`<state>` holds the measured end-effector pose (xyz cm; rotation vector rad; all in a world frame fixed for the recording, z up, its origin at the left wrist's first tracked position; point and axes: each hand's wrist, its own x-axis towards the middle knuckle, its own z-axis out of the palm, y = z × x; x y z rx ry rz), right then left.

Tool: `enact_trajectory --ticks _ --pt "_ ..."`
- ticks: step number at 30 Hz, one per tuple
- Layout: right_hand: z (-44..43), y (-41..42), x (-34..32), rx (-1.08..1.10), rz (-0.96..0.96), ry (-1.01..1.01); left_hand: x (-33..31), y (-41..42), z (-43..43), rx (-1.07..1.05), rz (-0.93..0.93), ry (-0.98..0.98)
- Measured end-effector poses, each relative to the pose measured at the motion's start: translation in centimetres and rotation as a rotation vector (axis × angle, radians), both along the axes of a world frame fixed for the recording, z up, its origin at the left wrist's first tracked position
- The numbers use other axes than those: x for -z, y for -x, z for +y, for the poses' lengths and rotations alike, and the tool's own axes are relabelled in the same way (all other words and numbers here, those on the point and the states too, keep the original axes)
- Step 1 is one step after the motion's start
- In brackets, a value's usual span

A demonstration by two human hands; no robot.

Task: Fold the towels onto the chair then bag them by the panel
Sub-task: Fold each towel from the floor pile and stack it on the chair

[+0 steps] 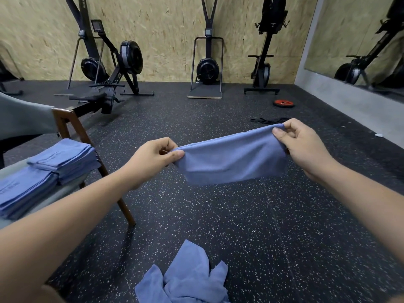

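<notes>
Mid-fold, this one! The left grip pinched one top corner of the blue towel, the right grip pinched the other, and the cloth hung doubled between them over the floor, to the right of the chair. Two folded stacks sat on the seat, and a crumpled heap waited on the floor below. Next, I reckoned: bring the corners together, match the edges, then carry it left to the stacks. Bagging looked far off.
</notes>
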<state>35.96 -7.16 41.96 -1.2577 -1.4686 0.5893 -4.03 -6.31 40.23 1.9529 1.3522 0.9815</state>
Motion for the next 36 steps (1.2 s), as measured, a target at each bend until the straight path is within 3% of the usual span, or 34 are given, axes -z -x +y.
enact_trajectory --ticks 7,16,24,30,36 --pt "-2.6 4.2 -0.3 -0.163 -0.313 -0.004 -1.1 -3.3 -2.4 0.098 -0.018 -0.058" --pt "-4.8 9.8 0.0 -0.599 -0.376 0.180 -2.3 -6.9 -5.1 0.192 -0.085 -0.002" --pt "-5.6 9.5 -1.1 -0.510 -0.485 0.101 -2.4 -7.0 -5.9 0.218 -0.188 0.023" --pt "-5.0 7.6 -2.0 -0.349 -0.485 0.002 -1.8 -5.2 -5.9 0.184 0.111 -0.130" --pt "-4.9 6.8 -2.2 -0.329 -0.453 -0.023 -1.4 -4.9 -5.4 0.155 0.232 -0.254"
